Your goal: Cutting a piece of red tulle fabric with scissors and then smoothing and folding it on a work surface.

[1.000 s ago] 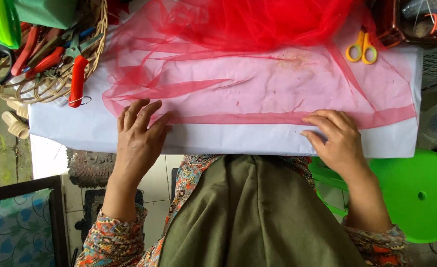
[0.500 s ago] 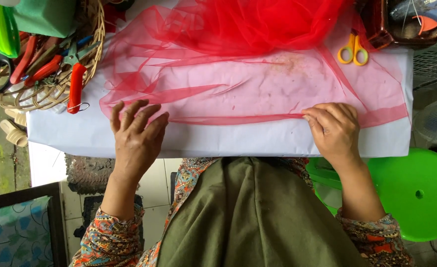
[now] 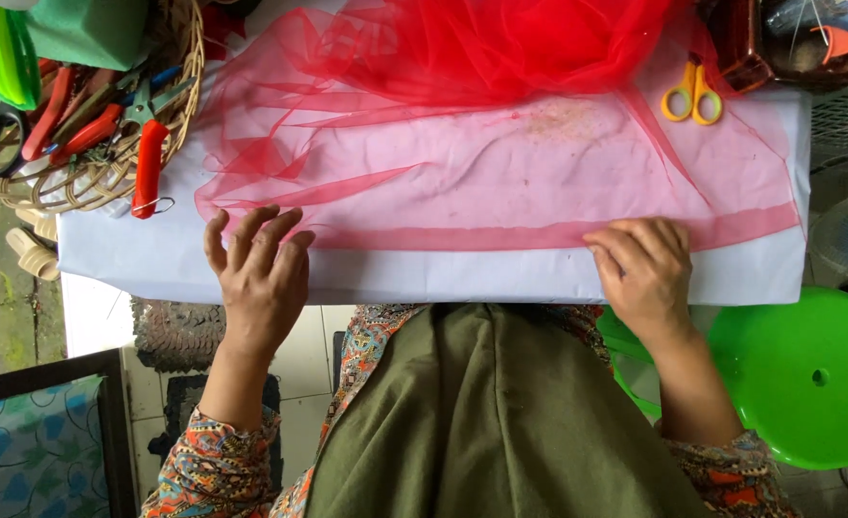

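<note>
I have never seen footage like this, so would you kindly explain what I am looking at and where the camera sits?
No machine is at work here: a person wears a camera on the head, and it looks straight down at their own two bare hands. The left hand and the right hand lie flat, fingers spread, on the near folded edge of a sheer red net fabric. Neither hand grips anything. The fabric lies over a white sheet covering the table. Yellow-handled scissors lie at the far right. A wicker basket of pliers and other tools stands at the far left. A green stool stands below on the right.
</note>
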